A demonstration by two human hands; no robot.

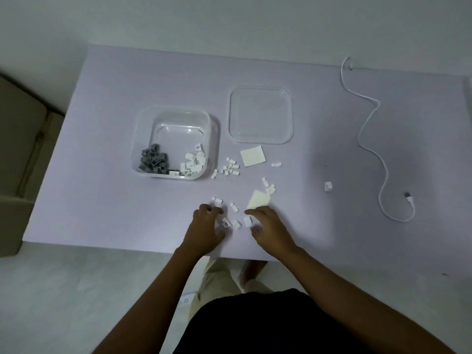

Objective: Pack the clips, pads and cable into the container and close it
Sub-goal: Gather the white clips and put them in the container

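Note:
A clear square container (213,139) stands open at table centre, with grey clips (153,162) and white clips (194,163) inside. Its clear lid (260,114) lies flat to its right. Two pale square pads lie on the table, one (252,155) below the lid and one (258,200) just beyond my right hand. Loose white clips (231,167) are scattered between the container and my hands. My left hand (207,228) has curled fingers beside a clip (226,222). My right hand (270,229) has a white clip (247,221) between forefinger and thumb. The white cable (370,139) snakes along the right.
A single white clip (328,186) lies apart near the cable, another (275,164) right of the upper pad. The table's front edge (127,245) runs just below my wrists. A beige piece of furniture (20,149) stands left of the table.

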